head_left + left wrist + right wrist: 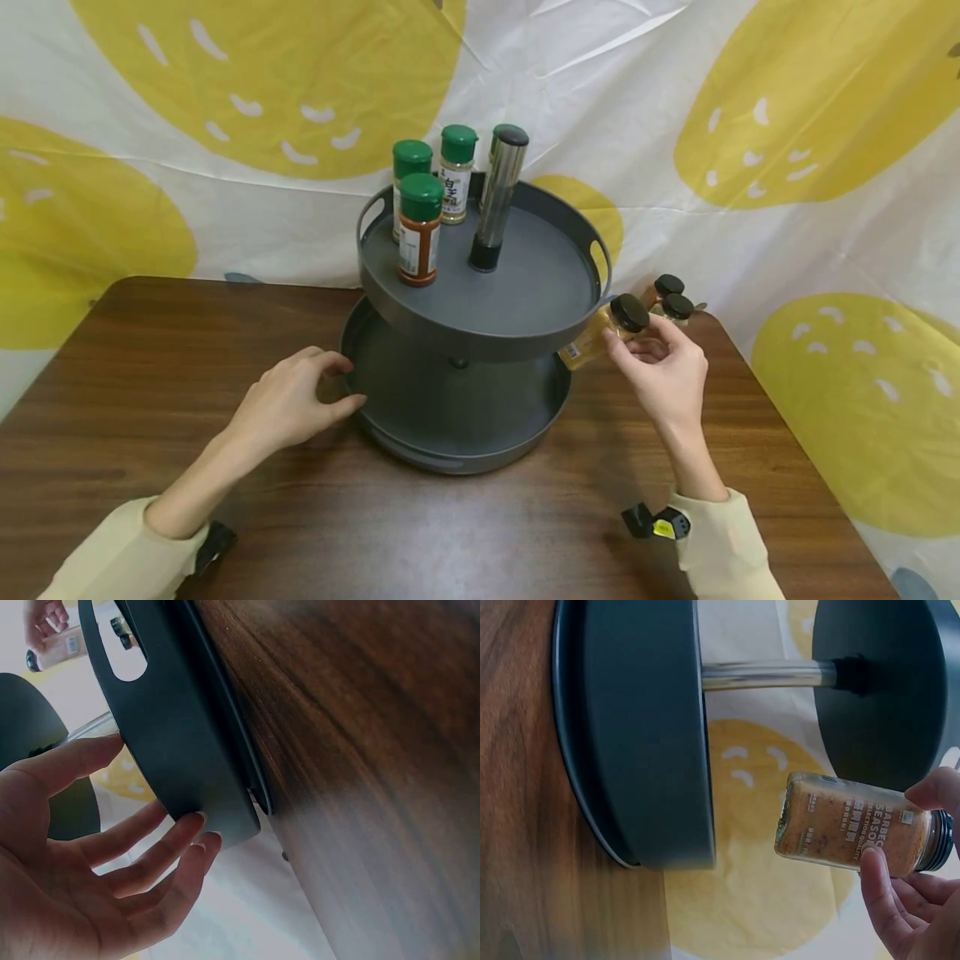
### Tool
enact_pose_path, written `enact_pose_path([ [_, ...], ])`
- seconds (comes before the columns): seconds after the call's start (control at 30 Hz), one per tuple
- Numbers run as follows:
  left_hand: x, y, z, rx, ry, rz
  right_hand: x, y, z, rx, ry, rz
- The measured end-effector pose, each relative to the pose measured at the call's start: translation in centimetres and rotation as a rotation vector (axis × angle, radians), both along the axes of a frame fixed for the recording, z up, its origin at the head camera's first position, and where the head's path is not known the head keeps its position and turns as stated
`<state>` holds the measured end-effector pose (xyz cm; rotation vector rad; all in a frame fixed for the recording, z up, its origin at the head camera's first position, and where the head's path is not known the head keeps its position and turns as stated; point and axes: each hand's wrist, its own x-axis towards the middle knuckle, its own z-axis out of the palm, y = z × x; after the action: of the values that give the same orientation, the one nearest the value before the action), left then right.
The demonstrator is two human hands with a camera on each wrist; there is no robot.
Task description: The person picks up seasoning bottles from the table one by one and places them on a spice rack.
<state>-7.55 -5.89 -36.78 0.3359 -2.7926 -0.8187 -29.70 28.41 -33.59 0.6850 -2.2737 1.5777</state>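
Note:
My right hand (667, 371) grips a clear spice jar (847, 821) with a black cap and brownish contents; its printing reads partly "SEASON". The jar is tilted, its base pointing toward the gap between the tiers of a dark grey two-tier rack (465, 333). Thumb and fingertips hold it near the cap end. At the rack's left side, my left hand (288, 396) touches the lower tray (187, 742) at its rim and outer wall, thumb and fingers spread apart with relaxed bends.
On the upper tier stand several green-capped spice bottles (420, 233), grouped at the left and back. The rack's metal post (501, 196) rises among them. Two black-capped jars (677, 308) are behind my right hand near the table's back right corner. A lemon-print cloth (285, 83) hangs behind.

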Motion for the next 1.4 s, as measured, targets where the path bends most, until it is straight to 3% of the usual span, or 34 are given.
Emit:
enact_pose_path([
  [0.53, 0.1, 0.0, 0.0, -0.003, 0.005, -0.005, 1.9, -2.6, -1.6, 0.092, -0.040, 0.150],
  [0.9, 0.1, 0.0, 0.0, -0.007, 0.014, -0.011, 3.5, -4.9, -1.9, 0.158, -0.035, 0.208],
  [1.23, 0.1, 0.0, 0.0, -0.010, 0.016, -0.013, 5.0, -7.4, -1.9, 0.159, 0.027, 0.278],
  [1.4, 0.1, 0.1, 0.0, -0.009, 0.015, -0.011, 5.3, -8.9, -2.4, 0.128, 0.029, 0.378],
])
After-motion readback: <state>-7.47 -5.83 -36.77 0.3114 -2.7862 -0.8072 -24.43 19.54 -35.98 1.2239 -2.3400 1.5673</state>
